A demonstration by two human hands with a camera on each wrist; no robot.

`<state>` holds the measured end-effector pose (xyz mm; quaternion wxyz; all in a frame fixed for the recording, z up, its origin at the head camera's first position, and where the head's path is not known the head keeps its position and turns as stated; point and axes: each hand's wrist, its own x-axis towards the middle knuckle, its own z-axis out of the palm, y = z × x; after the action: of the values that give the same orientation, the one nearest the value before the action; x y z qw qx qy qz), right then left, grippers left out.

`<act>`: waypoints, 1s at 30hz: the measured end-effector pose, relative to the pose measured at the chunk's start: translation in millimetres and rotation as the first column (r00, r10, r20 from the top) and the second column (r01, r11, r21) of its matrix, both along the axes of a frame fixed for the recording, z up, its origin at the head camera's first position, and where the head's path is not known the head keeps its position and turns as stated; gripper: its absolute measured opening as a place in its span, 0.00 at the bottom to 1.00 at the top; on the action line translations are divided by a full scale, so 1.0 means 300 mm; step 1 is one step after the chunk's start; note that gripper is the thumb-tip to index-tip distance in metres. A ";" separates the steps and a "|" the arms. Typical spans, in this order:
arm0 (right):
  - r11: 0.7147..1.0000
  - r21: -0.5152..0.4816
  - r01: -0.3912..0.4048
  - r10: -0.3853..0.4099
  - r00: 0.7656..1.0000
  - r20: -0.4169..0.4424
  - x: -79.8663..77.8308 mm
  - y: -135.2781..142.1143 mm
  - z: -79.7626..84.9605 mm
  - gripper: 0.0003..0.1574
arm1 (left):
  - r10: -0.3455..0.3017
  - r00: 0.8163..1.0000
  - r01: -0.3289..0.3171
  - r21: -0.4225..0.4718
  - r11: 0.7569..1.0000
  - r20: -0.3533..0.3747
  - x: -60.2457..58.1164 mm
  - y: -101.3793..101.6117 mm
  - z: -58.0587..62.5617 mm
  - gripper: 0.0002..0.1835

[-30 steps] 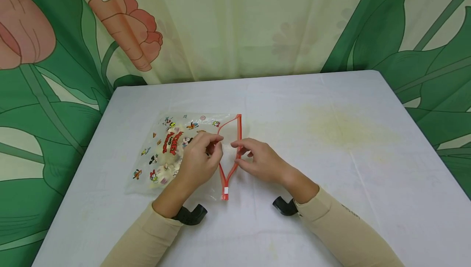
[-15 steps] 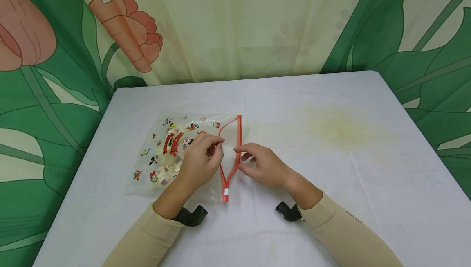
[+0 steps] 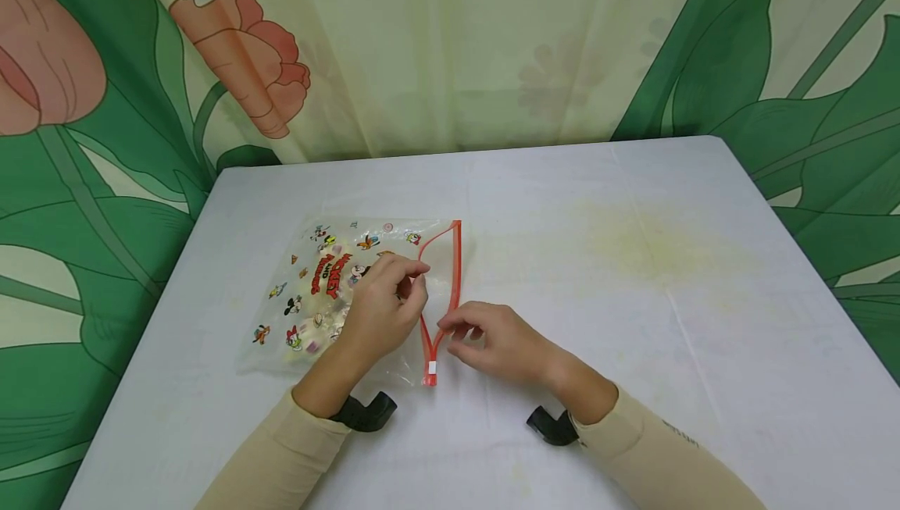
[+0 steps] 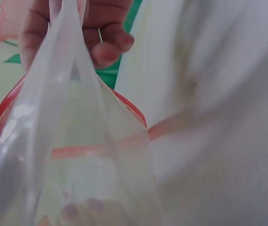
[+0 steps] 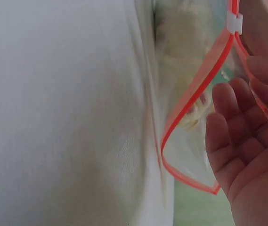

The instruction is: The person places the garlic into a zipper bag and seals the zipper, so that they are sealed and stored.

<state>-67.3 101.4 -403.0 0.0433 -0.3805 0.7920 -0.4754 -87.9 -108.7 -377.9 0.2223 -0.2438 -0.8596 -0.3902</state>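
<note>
A clear zip bag [image 3: 309, 268] printed with cartoon figures lies on the table, its red-edged mouth [image 3: 457, 260] gaping to the right. Pale things with pinkish spots show through the plastic; in the right wrist view, part of these cream-coloured contents [image 5: 190, 120] appears behind the opening. My left hand [image 3: 387, 303] pinches the near red edge of the mouth. Beside the lower part of the mouth is my right hand [image 3: 499, 342], fingers loosely bent, with nothing held between them. A white slider [image 3: 432, 367] sits near the bottom end of the red zip, just below the right fingertips.
A white cloth covers the table [image 3: 598, 385], with a yellowish stain [image 3: 654, 248] to the right. Behind it hangs a patterned curtain [image 3: 450, 49]. Black wrist mounts [image 3: 366, 412] stick out below both sleeves.
My right hand has slid down along the red edge, from the middle of the mouth toward the slider. The left hand and the bag have stayed nearly still.
</note>
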 end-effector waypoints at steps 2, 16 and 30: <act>1.000 -0.002 -0.022 0.022 0.999 0.036 0.011 -0.004 0.005 0.12 | -0.001 1.000 0.001 0.001 1.000 -0.003 0.000 0.001 0.000 0.07; 0.996 -0.072 -0.048 0.062 0.976 0.207 0.053 -0.030 0.007 0.08 | -0.005 1.000 0.005 0.008 1.000 -0.001 0.004 0.003 0.003 0.08; 0.994 -0.038 0.105 -0.088 0.947 0.309 0.078 -0.079 0.013 0.05 | -0.006 1.000 0.006 0.015 1.000 -0.017 0.014 -0.002 -0.001 0.10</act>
<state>-44.0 77.6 -399.2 0.1322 -0.2639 0.7801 -0.5516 -83.7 -109.4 -378.3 0.2304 -0.2481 -0.8540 -0.3951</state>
